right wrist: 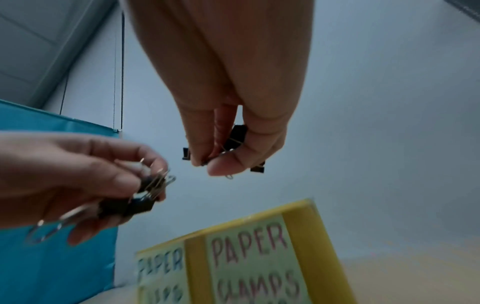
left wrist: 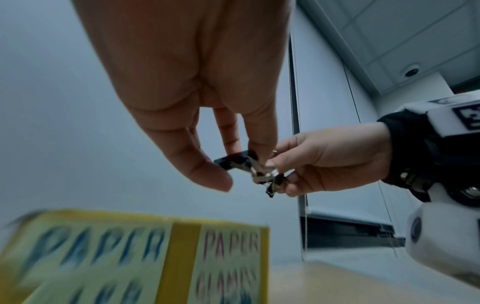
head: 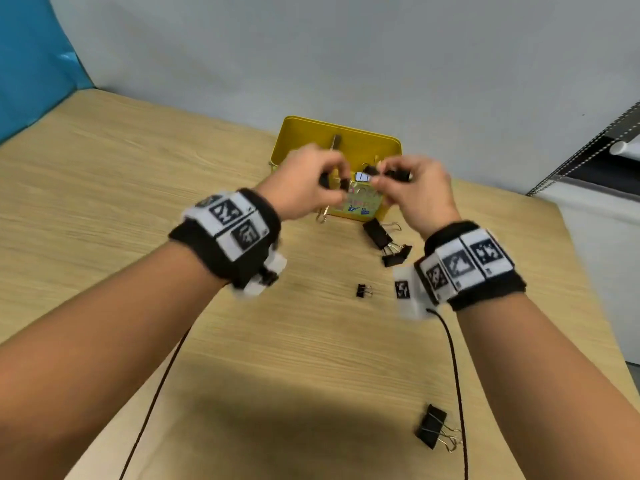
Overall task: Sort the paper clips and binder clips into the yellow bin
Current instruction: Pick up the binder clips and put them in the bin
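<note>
The yellow bin [head: 341,128] stands at the table's far middle, with paper labels reading "PAPER" on its front [right wrist: 246,242]. Both hands hover just above its front edge. My left hand [head: 341,178] pinches a black binder clip [left wrist: 232,160] between thumb and fingers, and silver paper clips [right wrist: 46,228] hang from the same grip. My right hand [head: 379,174] grips several small black binder clips [right wrist: 236,135] close beside the left hand's fingertips. Their wire handles seem tangled between the two hands [left wrist: 262,172]. The bin's inside is mostly hidden behind the hands.
Loose black binder clips lie on the wooden table: one large [head: 376,233] and another [head: 396,256] in front of the bin, a small one [head: 363,291], and a large one [head: 433,426] near me. A gold clip [head: 322,216] lies at the bin's front left. A blue panel [head: 31,57] stands far left.
</note>
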Action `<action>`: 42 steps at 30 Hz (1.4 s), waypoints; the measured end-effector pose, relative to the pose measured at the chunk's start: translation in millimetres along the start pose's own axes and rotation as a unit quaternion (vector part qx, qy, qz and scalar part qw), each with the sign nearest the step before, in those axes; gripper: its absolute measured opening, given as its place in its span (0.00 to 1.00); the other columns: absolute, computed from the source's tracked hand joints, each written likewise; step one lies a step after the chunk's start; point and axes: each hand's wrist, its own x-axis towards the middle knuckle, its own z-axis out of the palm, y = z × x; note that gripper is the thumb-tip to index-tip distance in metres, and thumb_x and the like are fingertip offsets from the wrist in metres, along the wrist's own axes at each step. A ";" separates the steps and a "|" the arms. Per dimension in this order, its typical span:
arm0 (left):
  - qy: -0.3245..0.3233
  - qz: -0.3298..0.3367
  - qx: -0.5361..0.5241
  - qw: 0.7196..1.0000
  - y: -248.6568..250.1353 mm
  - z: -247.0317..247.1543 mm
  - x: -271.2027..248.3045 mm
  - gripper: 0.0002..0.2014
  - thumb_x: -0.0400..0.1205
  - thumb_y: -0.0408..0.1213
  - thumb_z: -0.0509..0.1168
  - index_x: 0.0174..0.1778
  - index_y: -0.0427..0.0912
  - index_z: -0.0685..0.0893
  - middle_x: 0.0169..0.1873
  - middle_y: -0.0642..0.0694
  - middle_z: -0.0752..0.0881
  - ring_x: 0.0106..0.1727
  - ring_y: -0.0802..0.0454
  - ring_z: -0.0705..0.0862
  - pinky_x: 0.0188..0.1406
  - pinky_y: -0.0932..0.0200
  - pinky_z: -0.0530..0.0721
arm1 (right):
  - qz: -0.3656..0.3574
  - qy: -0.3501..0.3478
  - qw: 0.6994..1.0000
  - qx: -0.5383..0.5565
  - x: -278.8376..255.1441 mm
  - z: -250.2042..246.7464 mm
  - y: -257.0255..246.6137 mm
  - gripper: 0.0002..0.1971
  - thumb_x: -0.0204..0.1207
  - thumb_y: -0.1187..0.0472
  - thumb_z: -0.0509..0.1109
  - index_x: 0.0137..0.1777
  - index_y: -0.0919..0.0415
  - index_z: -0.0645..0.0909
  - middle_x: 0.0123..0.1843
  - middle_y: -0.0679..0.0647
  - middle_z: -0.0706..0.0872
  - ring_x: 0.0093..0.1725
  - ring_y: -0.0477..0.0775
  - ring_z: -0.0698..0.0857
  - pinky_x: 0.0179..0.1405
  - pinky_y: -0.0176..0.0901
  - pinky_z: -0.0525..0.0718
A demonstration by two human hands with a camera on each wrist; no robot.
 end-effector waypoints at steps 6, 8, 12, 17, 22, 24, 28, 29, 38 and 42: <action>0.001 0.026 0.104 0.994 16.3 3.8 71.1 0.14 0.76 0.38 0.68 0.57 0.43 0.82 0.54 0.40 0.79 0.56 0.44 0.79 0.56 0.57 0.75 | -0.008 -0.002 0.989 -0.147 66.0 2.5 -8.2 0.13 0.78 0.64 0.67 0.60 0.61 0.85 0.58 0.60 0.89 0.50 0.56 0.86 0.60 0.49 0.85; -0.035 0.033 0.131 0.990 12.0 7.8 79.4 0.16 0.76 0.40 0.68 0.59 0.43 0.82 0.59 0.39 0.81 0.61 0.42 0.80 0.58 0.55 0.75 | 0.018 -0.085 0.988 -0.129 68.6 -1.5 -5.5 0.15 0.82 0.65 0.61 0.65 0.59 0.82 0.60 0.60 0.87 0.47 0.55 0.88 0.50 0.45 0.88; -0.020 0.026 0.164 0.986 8.9 13.4 78.2 0.15 0.75 0.43 0.69 0.57 0.45 0.81 0.59 0.41 0.81 0.60 0.41 0.80 0.57 0.51 0.77 | 0.004 -0.151 0.976 -0.157 61.0 -9.5 1.3 0.19 0.82 0.61 0.61 0.72 0.53 0.77 0.67 0.58 0.84 0.53 0.58 0.87 0.54 0.46 0.86; -0.001 0.160 0.127 0.979 29.4 47.2 43.9 0.10 0.77 0.30 0.59 0.52 0.41 0.79 0.53 0.42 0.78 0.55 0.45 0.79 0.50 0.51 0.79 | -0.029 0.049 0.987 -0.151 38.7 -20.9 29.7 0.14 0.77 0.65 0.64 0.59 0.57 0.86 0.62 0.58 0.85 0.62 0.57 0.83 0.60 0.37 0.75; -0.249 0.100 0.220 0.938 18.5 94.4 35.7 0.30 0.78 0.24 0.59 0.77 0.44 0.63 0.75 0.42 0.68 0.75 0.43 0.68 0.70 0.49 0.74 | 0.155 -0.166 0.943 -0.242 2.4 -12.3 92.9 0.30 0.67 0.54 0.74 0.71 0.53 0.75 0.71 0.60 0.78 0.68 0.61 0.78 0.66 0.43 0.76; -0.264 0.109 0.278 0.917 11.7 105.8 33.5 0.31 0.79 0.29 0.61 0.79 0.43 0.60 0.78 0.40 0.64 0.78 0.41 0.63 0.74 0.45 0.71 | 0.152 -0.219 0.902 -0.340 -8.1 -2.0 102.6 0.39 0.64 0.42 0.74 0.76 0.50 0.69 0.70 0.60 0.75 0.69 0.64 0.75 0.71 0.52 0.74; -0.209 0.132 0.317 0.916 3.5 109.7 24.3 0.22 0.82 0.36 0.60 0.74 0.45 0.68 0.71 0.39 0.71 0.71 0.40 0.68 0.64 0.46 0.77 | 0.118 -0.180 0.915 -0.341 -15.6 12.5 97.9 0.33 0.69 0.51 0.75 0.73 0.59 0.71 0.68 0.62 0.71 0.67 0.66 0.76 0.71 0.53 0.75; -0.201 0.128 0.327 0.914 0.3 106.9 20.8 0.21 0.82 0.37 0.60 0.72 0.46 0.69 0.70 0.38 0.71 0.70 0.39 0.69 0.64 0.46 0.76 | 0.120 -0.189 0.917 -0.329 -16.3 13.2 96.7 0.32 0.69 0.52 0.75 0.72 0.61 0.72 0.67 0.62 0.71 0.66 0.65 0.77 0.69 0.51 0.76; -0.196 0.020 0.194 0.961 -16.4 88.2 -16.5 0.19 0.77 0.36 0.65 0.62 0.39 0.69 0.59 0.39 0.76 0.54 0.42 0.79 0.47 0.53 0.78 | 0.169 -0.239 0.890 -0.349 -36.7 17.4 87.3 0.32 0.64 0.55 0.74 0.68 0.63 0.71 0.65 0.60 0.70 0.62 0.62 0.79 0.56 0.49 0.81; -0.166 0.024 0.179 0.969 -1.4 96.1 -30.7 0.17 0.77 0.30 0.62 0.60 0.42 0.69 0.55 0.39 0.79 0.45 0.44 0.78 0.39 0.53 0.76 | 0.153 -0.235 0.888 -0.364 -51.4 14.3 85.3 0.26 0.71 0.63 0.65 0.70 0.64 0.69 0.67 0.62 0.71 0.67 0.64 0.77 0.60 0.48 0.78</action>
